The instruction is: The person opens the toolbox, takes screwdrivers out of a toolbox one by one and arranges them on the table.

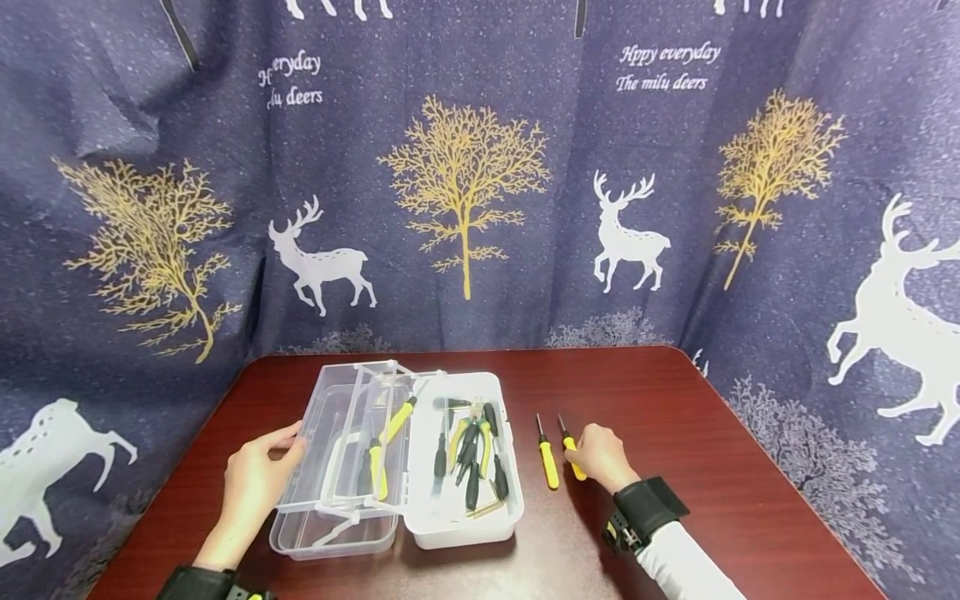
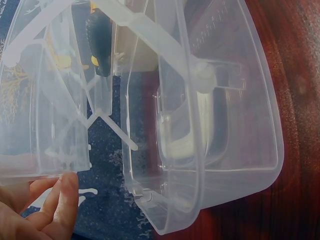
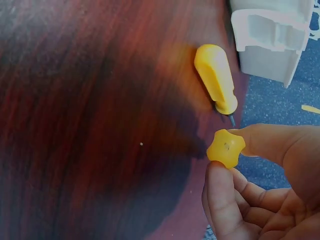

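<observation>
My left hand (image 1: pixel 258 471) pinches the left edge of a clear plastic tray (image 2: pixel 60 150), raised above the open clear lid (image 1: pixel 330 546) of a toolbox. Yellow-and-black-handled tools (image 1: pixel 397 421) lie in the tray. In the white box base (image 1: pixel 461 537) are pliers (image 1: pixel 486 446) with yellow-green handles and several black-handled tools (image 1: pixel 472 487). To the right of the box, my right hand (image 1: pixel 602 454) pinches a yellow-handled screwdriver (image 3: pixel 226 149) between thumb and fingers. A second yellow-handled screwdriver (image 1: pixel 549 467) lies on the table just left of it.
The dark red wooden table (image 1: pixel 675 500) carries everything. Behind it hangs a blue curtain (image 1: pixel 510 317) printed with deer and trees. Folding white arms (image 1: pixel 352 521) link the tray to the box. A brass-coloured rod (image 1: pixel 486 508) lies at the front of the base.
</observation>
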Motion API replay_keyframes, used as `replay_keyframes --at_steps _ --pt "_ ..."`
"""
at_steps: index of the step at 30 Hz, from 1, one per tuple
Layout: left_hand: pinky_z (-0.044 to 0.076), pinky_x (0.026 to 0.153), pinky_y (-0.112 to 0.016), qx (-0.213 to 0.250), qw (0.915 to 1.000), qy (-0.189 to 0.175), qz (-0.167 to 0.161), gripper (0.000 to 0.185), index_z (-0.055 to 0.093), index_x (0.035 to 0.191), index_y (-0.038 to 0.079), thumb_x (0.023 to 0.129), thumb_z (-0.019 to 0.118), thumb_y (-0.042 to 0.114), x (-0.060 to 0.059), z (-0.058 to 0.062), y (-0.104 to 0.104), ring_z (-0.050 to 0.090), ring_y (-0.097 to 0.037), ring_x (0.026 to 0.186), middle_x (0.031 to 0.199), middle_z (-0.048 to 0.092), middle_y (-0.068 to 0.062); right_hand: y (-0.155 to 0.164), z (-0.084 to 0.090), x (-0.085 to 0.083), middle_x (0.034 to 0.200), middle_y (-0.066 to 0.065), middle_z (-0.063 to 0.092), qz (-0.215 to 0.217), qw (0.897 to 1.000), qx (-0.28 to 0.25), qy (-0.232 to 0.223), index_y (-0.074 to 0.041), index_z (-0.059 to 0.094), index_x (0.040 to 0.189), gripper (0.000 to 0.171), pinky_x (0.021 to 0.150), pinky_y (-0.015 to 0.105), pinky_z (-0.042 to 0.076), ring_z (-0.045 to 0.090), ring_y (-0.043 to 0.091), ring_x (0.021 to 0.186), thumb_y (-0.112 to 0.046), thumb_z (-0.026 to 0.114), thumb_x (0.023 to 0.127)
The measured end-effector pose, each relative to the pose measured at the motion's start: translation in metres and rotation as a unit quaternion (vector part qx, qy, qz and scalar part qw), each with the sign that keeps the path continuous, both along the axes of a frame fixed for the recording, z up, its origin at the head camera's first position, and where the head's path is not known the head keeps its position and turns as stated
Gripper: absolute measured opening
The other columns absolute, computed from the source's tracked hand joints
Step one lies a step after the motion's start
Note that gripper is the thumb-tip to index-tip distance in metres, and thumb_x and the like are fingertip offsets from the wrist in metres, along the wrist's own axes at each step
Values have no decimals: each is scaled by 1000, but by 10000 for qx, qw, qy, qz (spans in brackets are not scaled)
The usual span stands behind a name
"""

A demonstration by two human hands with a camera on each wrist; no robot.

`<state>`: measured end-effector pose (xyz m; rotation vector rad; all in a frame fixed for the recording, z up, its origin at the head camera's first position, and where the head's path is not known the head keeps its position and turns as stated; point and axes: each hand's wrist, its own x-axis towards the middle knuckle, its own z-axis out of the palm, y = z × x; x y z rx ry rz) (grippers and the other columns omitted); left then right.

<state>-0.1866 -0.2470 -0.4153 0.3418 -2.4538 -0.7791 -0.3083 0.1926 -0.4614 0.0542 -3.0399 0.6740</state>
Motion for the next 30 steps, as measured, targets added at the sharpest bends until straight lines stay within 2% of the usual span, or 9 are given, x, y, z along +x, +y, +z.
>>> replay_keyframes --at_steps 15,23,30 --pt "41 56 -25 38 10000 -38 43 30 68 110 17 80 66 24 2 0 -1 66 -11 64 86 74 -7 -6 -9 1 43 -5 43 -3 10000 -35 25 -12 51 44 35 47 23 34 46 13 44 -24 72 69" --pt "41 55 -23 44 10000 -57 -18 30 68 110 15 82 64 24 4 1 -1 67 -18 67 87 73 -9 -9 -8 1 42 -6 42 -8 9999 -108 92 -12 50 44 36 46 23 34 45 13 44 -24 73 69" --pt "41 54 -22 42 10000 -34 -71 30 68 111 15 82 63 24 3 1 -1 67 -16 65 86 73 -9 -9 -11 4 41 -6 39 28 9999 -156 55 -12 46 42 41 45 23 34 44 11 41 -24 73 71"
